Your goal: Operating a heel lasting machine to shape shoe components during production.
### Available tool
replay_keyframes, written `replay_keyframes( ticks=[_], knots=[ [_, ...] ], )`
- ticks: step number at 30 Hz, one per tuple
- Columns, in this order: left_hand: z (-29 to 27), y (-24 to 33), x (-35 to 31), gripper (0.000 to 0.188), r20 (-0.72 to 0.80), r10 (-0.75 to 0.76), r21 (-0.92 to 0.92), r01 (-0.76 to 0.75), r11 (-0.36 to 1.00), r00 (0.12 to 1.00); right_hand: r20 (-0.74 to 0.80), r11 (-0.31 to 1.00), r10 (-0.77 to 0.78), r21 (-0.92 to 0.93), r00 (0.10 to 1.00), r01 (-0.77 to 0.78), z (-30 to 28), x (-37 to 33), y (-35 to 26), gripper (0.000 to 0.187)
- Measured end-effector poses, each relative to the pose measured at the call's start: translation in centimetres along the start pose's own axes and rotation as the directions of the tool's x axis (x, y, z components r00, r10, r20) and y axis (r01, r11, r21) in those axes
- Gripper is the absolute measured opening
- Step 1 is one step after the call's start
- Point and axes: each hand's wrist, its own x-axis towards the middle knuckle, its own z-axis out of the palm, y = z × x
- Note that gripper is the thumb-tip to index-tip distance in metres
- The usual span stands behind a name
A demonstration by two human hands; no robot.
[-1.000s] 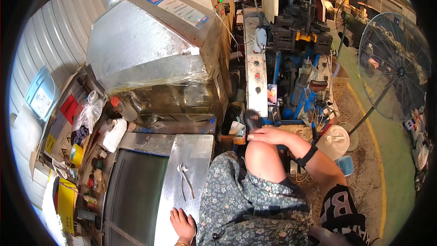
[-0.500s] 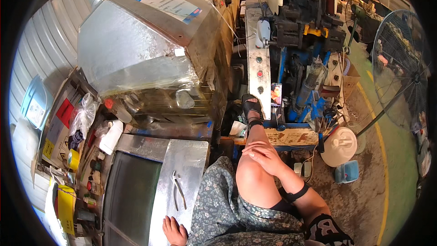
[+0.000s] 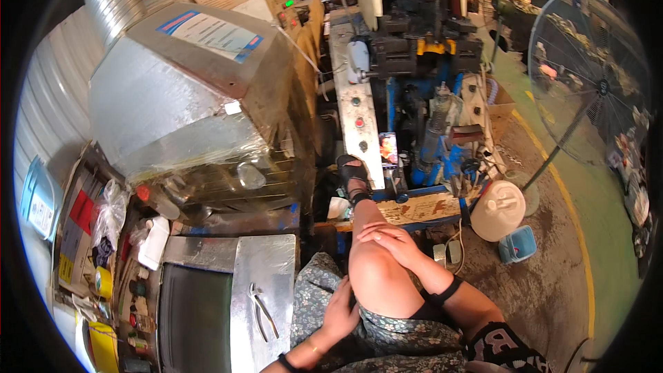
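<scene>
My right hand (image 3: 389, 237) lies flat across my raised leg (image 3: 373, 273), just below the knee. Its fingers are stretched out and hold nothing. Against the near side of the same knee rests my left hand (image 3: 341, 309), fingers extended, on the patterned skirt (image 3: 314, 290). A pair of pliers (image 3: 261, 312) with slim handles lies on a bare metal plate (image 3: 266, 255), to the left of my left hand and apart from it. My sandalled foot (image 3: 353, 174) is propped by the pale machine beam, next to a phone (image 3: 388, 150) with a lit screen.
Ahead stands a dark machine (image 3: 425, 48) with a pale control panel (image 3: 358, 114). A metal hood (image 3: 169, 97) fills the left, above a dark belt (image 3: 197, 318). At right are a large fan (image 3: 594, 76), a cream jug (image 3: 498, 212) and a blue tub (image 3: 517, 245). Cluttered shelving (image 3: 124, 262) lines the left.
My left hand has moved from the metal plate's near edge rightward to the side of my knee. My right hand stays on the leg. The whole view has shifted a little.
</scene>
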Motion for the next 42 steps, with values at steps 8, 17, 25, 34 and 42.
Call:
replay_keyframes(
  ticks=[8,17,25,34,42],
  knots=[
    [10.9,-12.0,-0.8,0.071,0.458,-0.385,0.307,0.264,0.915,0.801,-0.04,0.991,0.048,0.124,0.998,-0.043,2.5,1.5,1.3,0.021],
    [9.1,-15.5,-3.8,0.07,0.631,-0.183,0.173,0.093,0.981,0.754,-0.181,0.967,-0.21,-0.185,0.961,0.177,4.1,1.7,5.5,0.025],
    [7.2,-14.5,-4.3,0.068,0.486,-0.157,0.072,0.14,0.988,0.859,-0.125,0.986,-0.166,-0.054,0.978,0.16,3.9,2.0,5.1,0.026],
    [7.2,-8.0,1.0,0.063,0.201,-0.163,-0.055,0.177,0.983,0.966,-0.074,0.995,-0.049,0.078,0.996,0.055,1.0,-0.3,2.6,0.018],
    [7.0,-5.8,2.6,0.058,0.283,-0.247,0.06,0.24,0.969,0.927,-0.07,0.987,-0.04,0.155,0.997,0.05,-0.6,-0.3,2.7,0.02]
  ],
)
